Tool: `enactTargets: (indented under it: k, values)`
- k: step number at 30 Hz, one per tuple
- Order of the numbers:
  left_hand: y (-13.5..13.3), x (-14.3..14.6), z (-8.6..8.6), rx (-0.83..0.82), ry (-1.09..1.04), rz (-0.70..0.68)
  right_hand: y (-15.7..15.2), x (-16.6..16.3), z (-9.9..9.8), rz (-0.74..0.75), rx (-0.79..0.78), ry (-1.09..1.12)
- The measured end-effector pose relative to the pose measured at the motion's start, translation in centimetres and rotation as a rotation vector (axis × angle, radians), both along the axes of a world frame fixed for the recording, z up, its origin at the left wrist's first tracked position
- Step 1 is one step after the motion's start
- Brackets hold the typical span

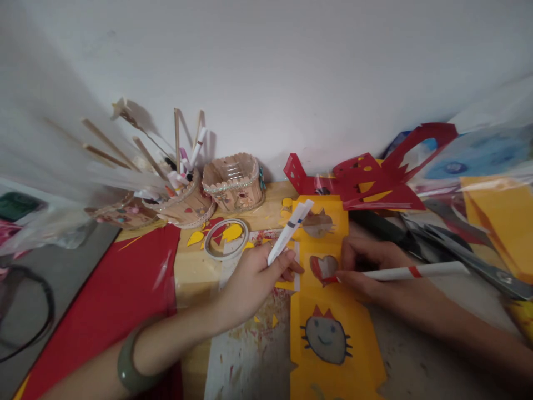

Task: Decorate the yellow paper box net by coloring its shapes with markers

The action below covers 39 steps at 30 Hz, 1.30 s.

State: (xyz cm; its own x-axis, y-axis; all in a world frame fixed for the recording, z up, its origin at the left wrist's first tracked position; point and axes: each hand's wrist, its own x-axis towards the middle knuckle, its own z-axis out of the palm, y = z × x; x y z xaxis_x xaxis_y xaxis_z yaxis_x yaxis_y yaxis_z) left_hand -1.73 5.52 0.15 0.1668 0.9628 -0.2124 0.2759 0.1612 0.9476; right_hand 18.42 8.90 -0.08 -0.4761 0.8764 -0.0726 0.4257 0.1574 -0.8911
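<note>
1. Long yellow paper strip (306,294) with drawn cut-outs: it lies right of the tabletop's (194,322) middle, running toward the far edge by the wall.
2. The right hand (377,258) pinches a slim white marker with a red band (437,270) in its grip, tip on the grey heart-shaped panel (325,265). Red shows along the heart's left side; short strokes parallel to the outline should spare the yellow border.
3. The left hand's (254,272) grip closes around two white markers with dark and blue bands (289,232), its fingertips at the strip's left edge; I cannot tell whether they press it. Firm, flat pressure there would stop slipping.
4. A light touch seems wise, as the panel looks smooth and ink may smear.
5. The right wrist is best held off the grey metal scissors (493,272), toward the tabletop's right side.
</note>
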Motion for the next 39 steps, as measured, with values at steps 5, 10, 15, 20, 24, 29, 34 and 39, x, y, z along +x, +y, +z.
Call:
enactTargets:
  k: [5, 10, 15, 20, 24, 29, 34, 39]
  values:
    - [0.02, 0.0, 0.15, 0.0, -0.005, -0.003, -0.09, 0.08, 0.25, -0.019, 0.003, -0.01]
    - [0.01, 0.07, 0.33, 0.001, 0.015, -0.005, -0.03, -0.11, 0.15, -0.106, 0.067, -0.066]
    - [0.02, 0.03, 0.2, -0.013, 0.008, 0.003, 0.0, -0.16, -0.13, -0.08, 0.059, -0.071]
    - [-0.06, 0.06, 0.18, 0.003, 0.013, -0.002, 0.02, -0.11, -0.14, -0.079, 0.06, -0.063]
    - [-0.12, 0.07, 0.33, 0.007, 0.031, -0.008, -0.01, -0.21, 0.0, -0.05, 0.04, -0.049]
    - [-0.03, 0.11, 0.39, 0.005, 0.023, -0.008, -0.01, -0.21, 0.15, -0.143, 0.08, -0.048]
    - [-0.01, 0.05, 0.29, 0.002, 0.024, -0.008, 0.1, 0.05, -0.01, -0.117, 0.078, -0.059]
    - [-0.01, 0.02, 0.24, 0.004, 0.024, -0.004, 0.04, 0.28, -0.17, -0.095, 0.063, -0.031]
